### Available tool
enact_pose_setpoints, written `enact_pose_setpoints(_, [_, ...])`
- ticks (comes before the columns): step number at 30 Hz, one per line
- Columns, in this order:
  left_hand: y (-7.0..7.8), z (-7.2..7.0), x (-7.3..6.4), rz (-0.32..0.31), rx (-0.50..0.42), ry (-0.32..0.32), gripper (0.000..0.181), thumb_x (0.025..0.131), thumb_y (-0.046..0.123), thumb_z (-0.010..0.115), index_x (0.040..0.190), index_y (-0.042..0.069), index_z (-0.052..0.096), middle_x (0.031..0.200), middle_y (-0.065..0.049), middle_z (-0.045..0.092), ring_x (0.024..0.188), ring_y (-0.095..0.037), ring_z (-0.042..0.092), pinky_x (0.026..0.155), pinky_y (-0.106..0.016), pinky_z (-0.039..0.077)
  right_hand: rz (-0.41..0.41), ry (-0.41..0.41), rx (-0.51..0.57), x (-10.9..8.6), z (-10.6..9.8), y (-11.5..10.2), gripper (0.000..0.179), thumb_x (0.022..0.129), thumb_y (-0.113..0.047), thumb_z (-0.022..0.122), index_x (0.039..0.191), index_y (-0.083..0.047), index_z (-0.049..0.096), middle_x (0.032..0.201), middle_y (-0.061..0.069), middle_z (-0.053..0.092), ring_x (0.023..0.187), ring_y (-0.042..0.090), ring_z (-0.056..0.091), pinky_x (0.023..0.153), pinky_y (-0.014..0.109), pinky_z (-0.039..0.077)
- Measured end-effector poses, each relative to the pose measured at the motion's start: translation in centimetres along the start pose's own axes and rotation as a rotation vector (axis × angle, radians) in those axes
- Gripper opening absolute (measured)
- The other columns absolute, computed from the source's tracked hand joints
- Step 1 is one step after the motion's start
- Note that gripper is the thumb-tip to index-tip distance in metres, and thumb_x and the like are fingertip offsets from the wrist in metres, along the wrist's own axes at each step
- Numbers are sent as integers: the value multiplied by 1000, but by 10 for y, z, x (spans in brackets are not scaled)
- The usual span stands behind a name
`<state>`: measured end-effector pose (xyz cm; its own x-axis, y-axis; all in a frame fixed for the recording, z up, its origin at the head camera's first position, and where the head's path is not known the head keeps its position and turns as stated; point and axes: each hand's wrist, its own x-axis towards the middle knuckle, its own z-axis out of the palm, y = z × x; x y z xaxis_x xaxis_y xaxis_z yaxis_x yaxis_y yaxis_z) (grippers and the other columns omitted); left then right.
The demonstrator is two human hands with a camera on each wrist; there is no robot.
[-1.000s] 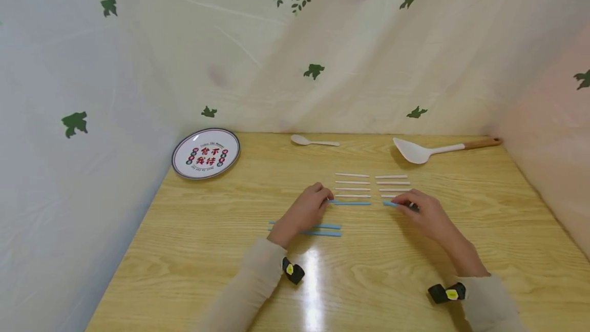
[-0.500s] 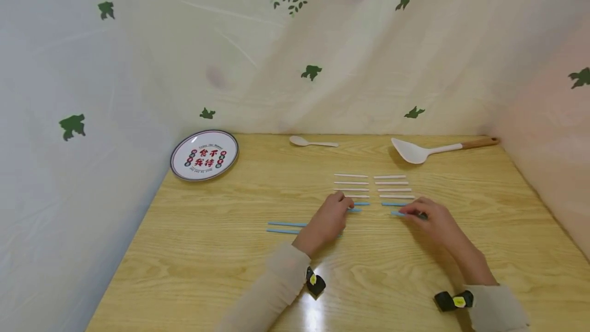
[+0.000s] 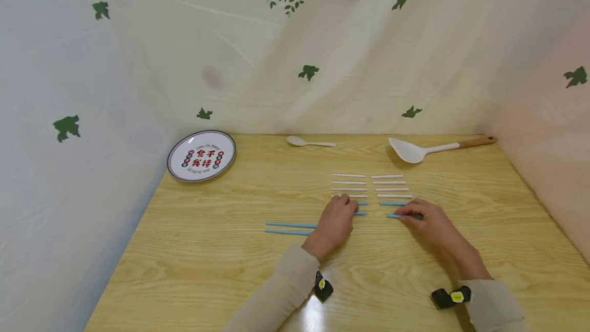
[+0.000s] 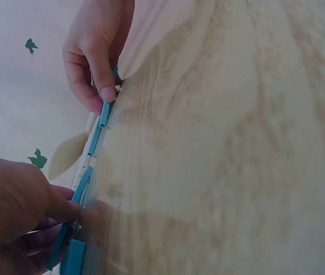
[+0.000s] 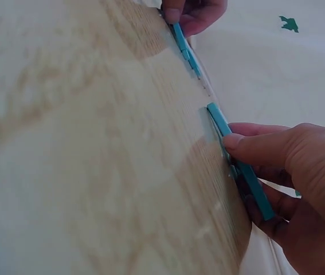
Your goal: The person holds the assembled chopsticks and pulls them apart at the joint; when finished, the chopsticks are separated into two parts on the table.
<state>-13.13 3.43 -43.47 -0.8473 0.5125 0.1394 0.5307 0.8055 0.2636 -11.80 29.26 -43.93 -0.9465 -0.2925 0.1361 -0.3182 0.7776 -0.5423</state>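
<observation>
With thumb and fingers, my left hand [image 3: 334, 219] pinches a short blue stick [image 4: 83, 182] low over the table; its right end shows past the fingers in the head view. Opposite, my right hand [image 3: 426, 216] pinches another short blue stick [image 5: 258, 193] close to the tabletop. Just beyond the hands lie two more blue sticks, one on the left [image 3: 363, 203] and one on the right [image 3: 392, 203]. Two longer blue sticks [image 3: 289, 225] lie side by side near my left wrist, their right ends hidden by that hand. Whether these are chopsticks is unclear.
Several short whitish sticks lie in two columns, left [image 3: 349, 183] and right [image 3: 390, 182], beyond the hands. At the back are an oval plate [image 3: 201, 173] with red lettering, a white spoon [image 3: 297, 141] and a white turner [image 3: 407, 150] with a wooden handle. Curtains enclose the table.
My left hand has moved right and slightly nearer, and a second blue stick now shows under it. My right hand has drawn slightly nearer with a blue stick, leaving another lying beyond it.
</observation>
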Motion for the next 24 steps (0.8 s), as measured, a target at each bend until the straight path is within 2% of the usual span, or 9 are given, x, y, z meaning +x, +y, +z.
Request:
enact_pose_setpoints(10, [0,3,1,20,38,2,20,93,7,58,109,16,66,102,0,57,88,-15,50,81,-25,46,-9,6,-1,4,3,-4,14,84,-6,71,94,-15,76,93,-2,64,83,4,56,71,25,48])
enact_pose_setpoints(17, [0,5,0,33,44,24,19,93,7,58,107,17,66,99,0,55,86,-16,48,80,-25,45,-56,54,-9,5,5,-6,15,81,-4,73,91,-14,76,90,-2,64,82,9,57,70,24,47])
enact_pose_setpoints(24, [1,6,0,29,55,19,20,91,7,59,107,17,66,100,0,54,87,-16,48,80,-26,45,-107,89,-37,6,7,-7,16,78,-2,75,90,-13,76,86,-3,64,79,12,58,68,26,47])
